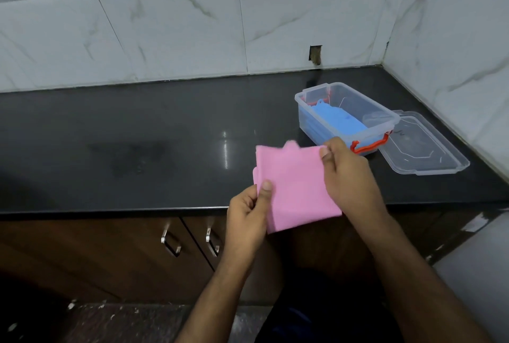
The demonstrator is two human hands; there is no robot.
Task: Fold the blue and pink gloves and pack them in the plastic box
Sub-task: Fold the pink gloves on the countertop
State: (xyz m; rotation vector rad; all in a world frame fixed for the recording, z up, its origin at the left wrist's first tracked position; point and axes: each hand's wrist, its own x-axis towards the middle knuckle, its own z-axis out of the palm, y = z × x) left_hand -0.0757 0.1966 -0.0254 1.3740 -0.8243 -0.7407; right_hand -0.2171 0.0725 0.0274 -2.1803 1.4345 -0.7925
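Note:
A folded pink glove (296, 185) is held above the front edge of the black counter. My left hand (248, 216) pinches its lower left edge between thumb and fingers. My right hand (348, 174) grips its upper right corner. The clear plastic box (382, 113) with an orange latch stands open on the counter to the right, just beyond my right hand. A folded blue glove (338, 119) lies inside the box.
The box's clear lid (424, 150) lies flat on the counter right of the box. The black counter (137, 144) meets tiled walls at the back and right. Brown cabinet doors with metal handles (170, 242) are below the counter's front edge.

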